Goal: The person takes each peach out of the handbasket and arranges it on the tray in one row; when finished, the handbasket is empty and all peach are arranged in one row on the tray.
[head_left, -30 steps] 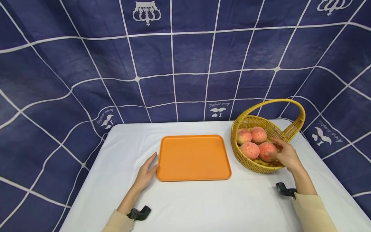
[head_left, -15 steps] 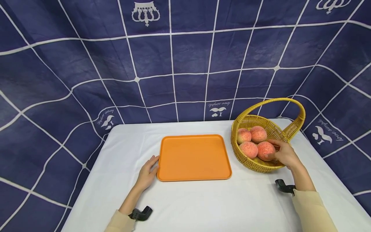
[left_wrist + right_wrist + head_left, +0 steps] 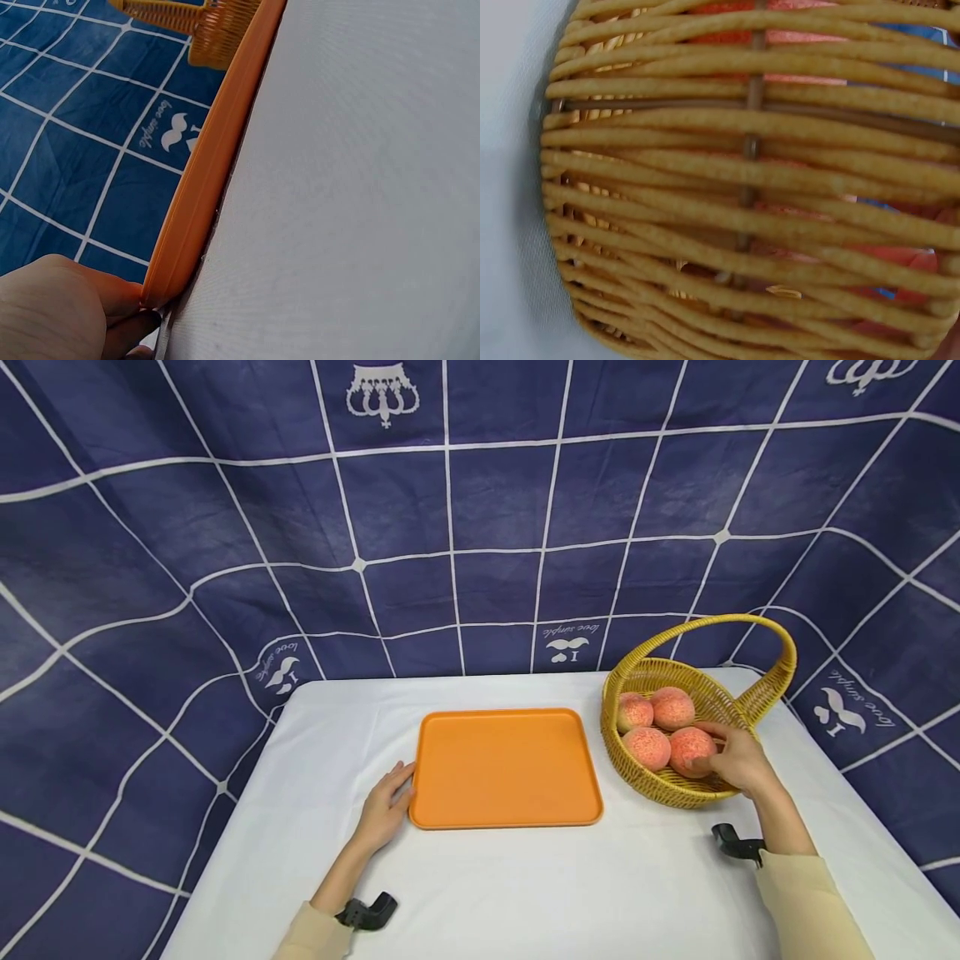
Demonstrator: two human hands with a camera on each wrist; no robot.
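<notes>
At the right of the head view, my right hand (image 3: 741, 762) reaches into a yellow wicker basket (image 3: 652, 787). Its thumb and fingers hold the front right peach (image 3: 690, 750), still among the others inside. Through the weave in the right wrist view, only pieces of pink fruit show; the basket (image 3: 667, 172) hides most of the grasp. My left hand (image 3: 385, 810) rests against the left edge of an orange tray (image 3: 506, 768), fingers loosely extended. From the left wrist, the hand (image 3: 56, 311) has its thumb touching the tray's corner (image 3: 169, 281).
Three more peaches, one of them a front left peach (image 3: 647, 748), lie in the basket. Its tall handle (image 3: 705, 625) arches over the fruit. A white cloth (image 3: 510, 893) covers the table. Behind hangs a blue curtain (image 3: 495, 585) with white lines.
My right hand has settled closer round the front right peach. The left hand's fingers have come in against the tray's edge. Tray and basket stay in place.
</notes>
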